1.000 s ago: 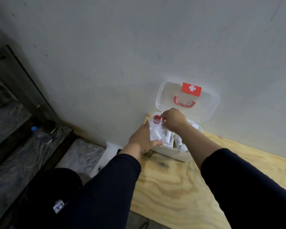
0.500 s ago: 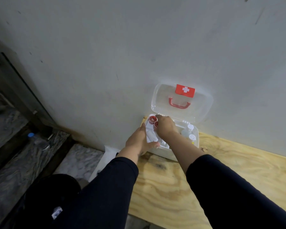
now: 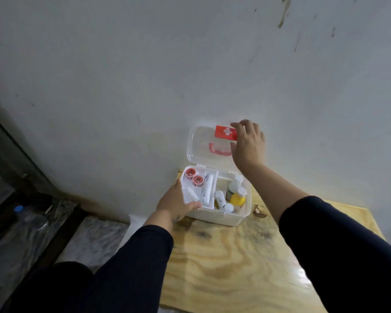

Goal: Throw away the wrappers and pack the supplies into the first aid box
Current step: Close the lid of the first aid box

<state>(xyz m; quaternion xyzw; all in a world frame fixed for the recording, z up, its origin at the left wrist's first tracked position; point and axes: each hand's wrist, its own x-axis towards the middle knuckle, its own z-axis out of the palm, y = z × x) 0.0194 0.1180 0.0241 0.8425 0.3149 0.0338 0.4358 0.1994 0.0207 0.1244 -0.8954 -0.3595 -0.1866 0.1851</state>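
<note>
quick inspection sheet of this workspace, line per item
surface: plywood tabletop, bare in front of the box, dark knots and stains.
job's things: white first aid box at the table's back edge; clear lid open, upright against the wall. Two red-capped tape rolls in the back-left compartment, wrapped bandage rolls beside them, yellow bottle and white-capped bottles on the right.
clutter: no wrappers seen on the table.
grips: left hand holds the box's front-left corner; right hand open, fingers on the lid near the red cross label.
cables: nothing seen.
surroundings: scuffed white wall; blue-capped plastic bottle on the dark floor, left.
</note>
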